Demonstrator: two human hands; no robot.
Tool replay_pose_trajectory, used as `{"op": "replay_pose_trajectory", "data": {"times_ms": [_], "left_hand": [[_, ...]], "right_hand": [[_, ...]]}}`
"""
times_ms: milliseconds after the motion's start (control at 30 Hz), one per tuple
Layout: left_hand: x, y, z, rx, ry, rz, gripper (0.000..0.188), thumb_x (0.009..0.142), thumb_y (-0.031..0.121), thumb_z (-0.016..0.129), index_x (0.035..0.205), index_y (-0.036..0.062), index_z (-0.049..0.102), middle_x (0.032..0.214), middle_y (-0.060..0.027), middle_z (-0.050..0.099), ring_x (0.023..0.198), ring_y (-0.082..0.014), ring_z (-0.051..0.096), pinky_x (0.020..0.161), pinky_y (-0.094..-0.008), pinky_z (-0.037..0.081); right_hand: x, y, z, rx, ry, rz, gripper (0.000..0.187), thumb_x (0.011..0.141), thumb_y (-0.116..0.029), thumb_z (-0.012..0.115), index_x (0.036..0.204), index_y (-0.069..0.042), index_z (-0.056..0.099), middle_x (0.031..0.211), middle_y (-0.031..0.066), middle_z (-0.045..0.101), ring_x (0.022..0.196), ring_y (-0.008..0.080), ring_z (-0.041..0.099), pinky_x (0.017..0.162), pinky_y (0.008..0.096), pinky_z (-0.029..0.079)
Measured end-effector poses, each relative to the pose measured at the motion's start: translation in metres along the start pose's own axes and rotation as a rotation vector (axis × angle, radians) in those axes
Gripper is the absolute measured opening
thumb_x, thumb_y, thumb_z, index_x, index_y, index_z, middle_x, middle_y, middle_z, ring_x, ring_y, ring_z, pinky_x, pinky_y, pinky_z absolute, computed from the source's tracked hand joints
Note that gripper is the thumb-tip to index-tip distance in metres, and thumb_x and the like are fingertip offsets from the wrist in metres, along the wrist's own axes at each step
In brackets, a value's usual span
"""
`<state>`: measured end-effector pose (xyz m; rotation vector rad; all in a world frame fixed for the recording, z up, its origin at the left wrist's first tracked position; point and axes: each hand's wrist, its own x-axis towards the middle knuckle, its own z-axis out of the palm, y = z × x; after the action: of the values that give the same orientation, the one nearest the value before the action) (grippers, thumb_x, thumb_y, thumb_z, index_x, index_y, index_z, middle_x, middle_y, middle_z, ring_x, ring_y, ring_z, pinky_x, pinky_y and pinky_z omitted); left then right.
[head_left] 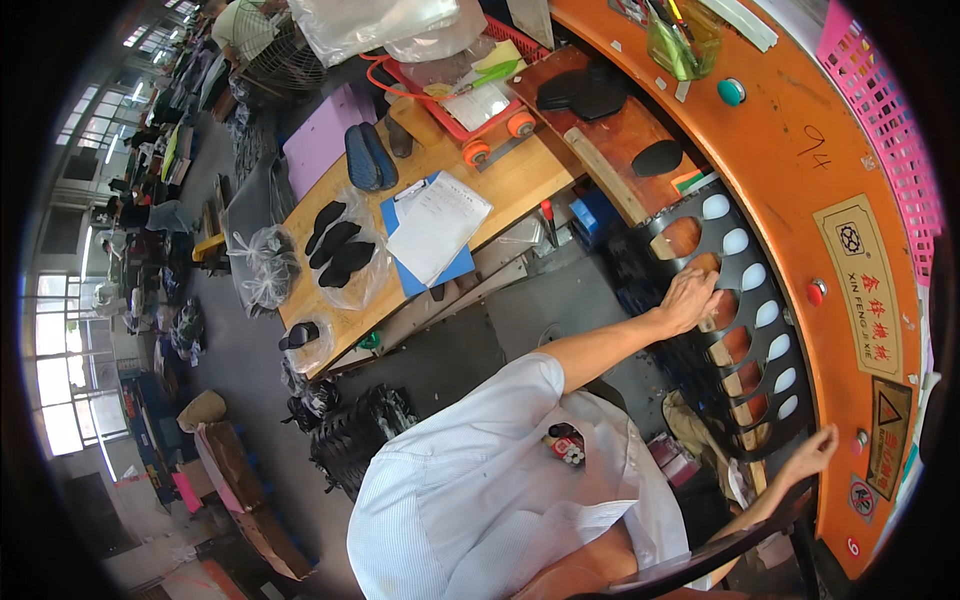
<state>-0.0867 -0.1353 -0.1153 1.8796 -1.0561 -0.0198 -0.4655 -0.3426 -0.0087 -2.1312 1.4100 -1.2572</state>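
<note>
A black sheet (726, 245) with rows of cut-out openings lies along the orange machine (790, 190). Pale ovals show through one row of openings, reddish-brown board through the other. My left hand (691, 300) rests on the sheet's near side, its fingers bent a little and apart, over one of the openings. Lower in the picture, my right hand (810, 456) is held by the machine's front edge, fingers stretched toward a small silver button (862, 438). Nothing shows in it. Up the board from the sheet are a loose black oval piece (657, 158) and black shaped pieces (585, 92).
A wooden table (535, 172) holds a clipboard with papers (440, 225), dark blue soles (369, 158) and bagged black pieces (345, 250). A red crate (455, 110) stands at its far end. The machine carries a green button (732, 92) and a red button (817, 291).
</note>
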Motion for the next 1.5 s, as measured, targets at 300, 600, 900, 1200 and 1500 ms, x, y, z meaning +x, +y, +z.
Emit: {"op": "replay_pose_trajectory", "data": {"times_ms": [300, 600, 900, 1200, 1500], "left_hand": [[0.008, -0.001, 0.019, -0.015, -0.014, -0.032, 0.026, 0.095, 0.023, 0.07, 0.097, 0.0, 0.058, 0.083, -0.0215, 0.065, 0.087, -0.0392, 0.066, 0.089, -0.048, 0.053], [0.014, 0.004, 0.024, -0.043, -0.121, -0.101, 0.023, 0.096, 0.022, 0.065, 0.102, -0.0012, 0.062, 0.087, -0.0175, 0.07, 0.097, -0.033, 0.069, 0.101, -0.0445, 0.05], [0.006, 0.003, 0.027, 0.043, -0.016, -0.015, 0.02, 0.095, 0.018, 0.063, 0.101, -0.0009, 0.062, 0.082, -0.0152, 0.069, 0.089, -0.0305, 0.069, 0.092, -0.042, 0.052], [0.001, 0.012, 0.005, 0.014, -0.022, 0.027, 0.029, 0.09, 0.012, 0.063, 0.111, -0.008, 0.063, 0.088, -0.0176, 0.072, 0.093, -0.0289, 0.07, 0.092, -0.0391, 0.053], [-0.004, 0.017, -0.012, -0.017, 0.014, 0.032, 0.024, 0.093, 0.012, 0.063, 0.108, -0.0063, 0.06, 0.084, -0.0161, 0.07, 0.088, -0.0282, 0.069, 0.086, -0.0379, 0.052]], "right_hand": [[-0.12, -0.087, 0.098, -0.36, -0.387, -0.065, 0.042, 0.103, -0.031, 0.067, 0.125, 0.005, 0.07, 0.118, 0.0235, 0.072, 0.106, 0.0368, 0.067, 0.097, 0.0441, 0.05], [-0.145, -0.085, 0.117, -0.55, -0.343, -0.232, 0.033, 0.107, -0.025, 0.059, 0.123, 0.001, 0.072, 0.117, 0.0174, 0.073, 0.109, 0.0375, 0.064, 0.098, 0.0479, 0.047], [-0.157, -0.072, 0.117, -0.688, -0.327, -0.283, 0.034, 0.11, -0.025, 0.051, 0.126, -0.002, 0.07, 0.125, 0.0167, 0.069, 0.116, 0.0387, 0.06, 0.101, 0.0486, 0.046], [-0.163, -0.088, 0.105, -0.73, -0.3, -0.313, 0.033, 0.11, -0.024, 0.05, 0.126, -0.001, 0.068, 0.124, 0.0164, 0.067, 0.118, 0.0383, 0.057, 0.103, 0.0481, 0.044], [-0.167, -0.103, 0.096, -0.693, -0.35, -0.23, 0.032, 0.109, -0.02, 0.049, 0.128, 0.001, 0.065, 0.126, 0.019, 0.064, 0.124, 0.0391, 0.053, 0.109, 0.0499, 0.04]]}}
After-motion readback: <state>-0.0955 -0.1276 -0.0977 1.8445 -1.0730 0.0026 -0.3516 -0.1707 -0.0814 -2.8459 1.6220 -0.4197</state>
